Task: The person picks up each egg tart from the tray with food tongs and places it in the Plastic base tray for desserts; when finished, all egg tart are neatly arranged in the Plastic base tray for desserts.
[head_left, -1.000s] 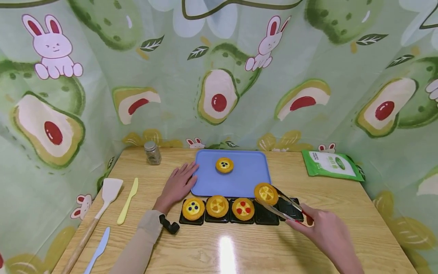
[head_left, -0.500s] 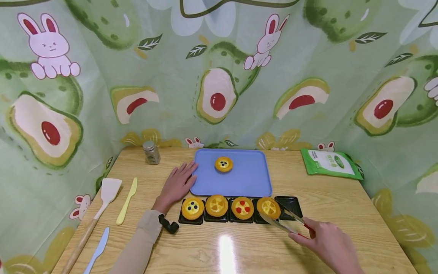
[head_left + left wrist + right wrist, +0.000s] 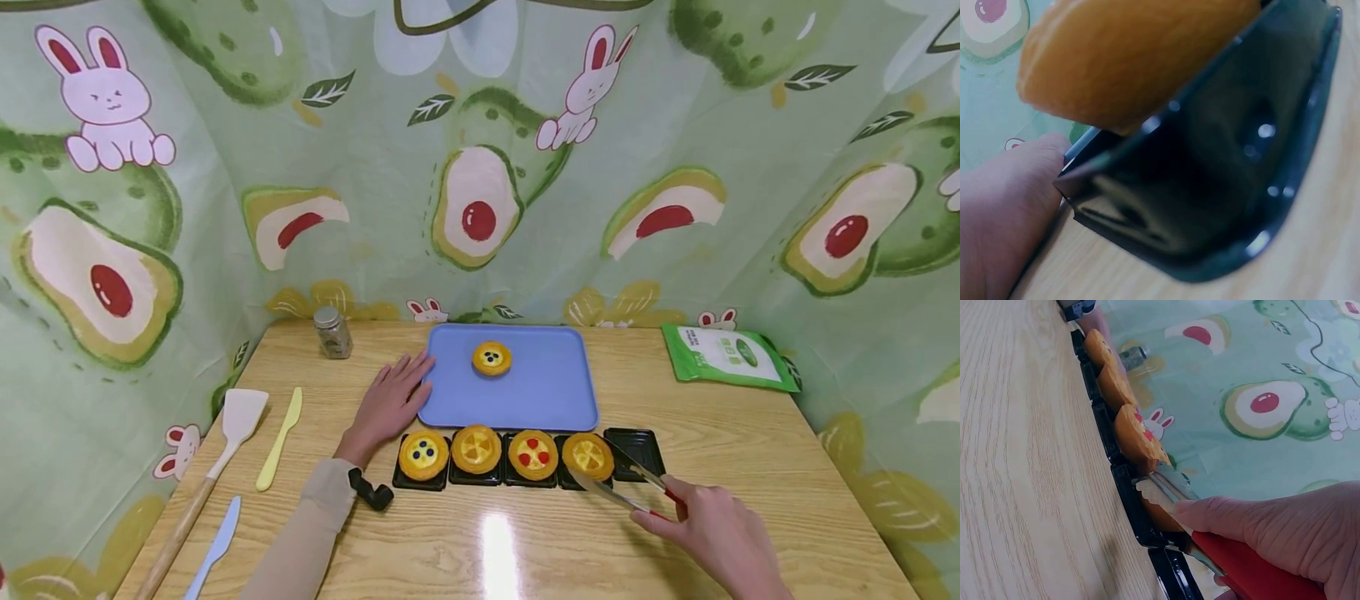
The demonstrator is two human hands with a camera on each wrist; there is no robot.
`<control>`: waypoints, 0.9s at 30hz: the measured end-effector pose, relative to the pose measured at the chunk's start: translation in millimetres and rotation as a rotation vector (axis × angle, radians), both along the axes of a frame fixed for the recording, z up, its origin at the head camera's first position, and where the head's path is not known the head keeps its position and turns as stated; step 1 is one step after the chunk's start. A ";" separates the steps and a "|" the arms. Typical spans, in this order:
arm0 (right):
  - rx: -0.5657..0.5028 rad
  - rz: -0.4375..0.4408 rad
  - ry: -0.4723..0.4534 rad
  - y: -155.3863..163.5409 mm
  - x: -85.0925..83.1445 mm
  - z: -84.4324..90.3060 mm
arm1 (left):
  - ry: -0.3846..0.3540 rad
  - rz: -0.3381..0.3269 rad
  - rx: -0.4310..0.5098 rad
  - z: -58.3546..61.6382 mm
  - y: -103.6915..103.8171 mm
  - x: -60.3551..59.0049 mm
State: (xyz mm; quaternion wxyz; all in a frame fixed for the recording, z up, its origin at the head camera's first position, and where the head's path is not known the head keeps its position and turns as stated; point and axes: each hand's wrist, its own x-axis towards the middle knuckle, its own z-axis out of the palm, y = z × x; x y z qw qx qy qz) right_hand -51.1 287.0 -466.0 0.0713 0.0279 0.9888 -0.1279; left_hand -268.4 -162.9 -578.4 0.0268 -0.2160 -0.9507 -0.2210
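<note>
My right hand (image 3: 716,525) grips red-handled metal tongs (image 3: 618,499). Their arms stand either side of an egg tart with yellow wedges (image 3: 588,455), which sits in the fourth black tray from the left. In the right wrist view the tongs' scalloped tip (image 3: 1157,492) shows beside that tart. My left hand (image 3: 386,406) lies flat, its fingertips on the left edge of the blue tray (image 3: 540,396). A tart with dark blue dots (image 3: 491,358) rests on the blue tray. Near the left wrist, the row begins with a blue-dotted tart (image 3: 423,455), a wedge-topped tart (image 3: 476,449) and a red-dotted tart (image 3: 533,454).
An unfilled black tray (image 3: 641,442) ends the row on the right. Leftward lie a spatula (image 3: 238,419), a yellow knife (image 3: 282,437) and a blue knife (image 3: 217,542). A shaker jar (image 3: 333,335) stands at the back left, a green packet (image 3: 727,358) at the back right.
The wedge-topped tart in the tongs has come down into the fourth black tray. The tongs and right hand moved slightly right and down with it. My left hand has stayed put.
</note>
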 end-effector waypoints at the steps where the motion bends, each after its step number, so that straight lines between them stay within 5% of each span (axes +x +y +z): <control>1: -0.003 -0.002 -0.002 0.0 -0.1 0.1 | 0.000 0.000 0.003 0.3 0.1 0.2; 20: -0.091 -0.085 0.033 -3.4 -8.8 10.6 | 0.019 -0.002 0.012 2.2 1.3 1.8; 27: -0.143 -0.024 0.141 -6.4 -23.4 14.8 | 0.018 -0.002 0.013 -0.2 0.3 1.0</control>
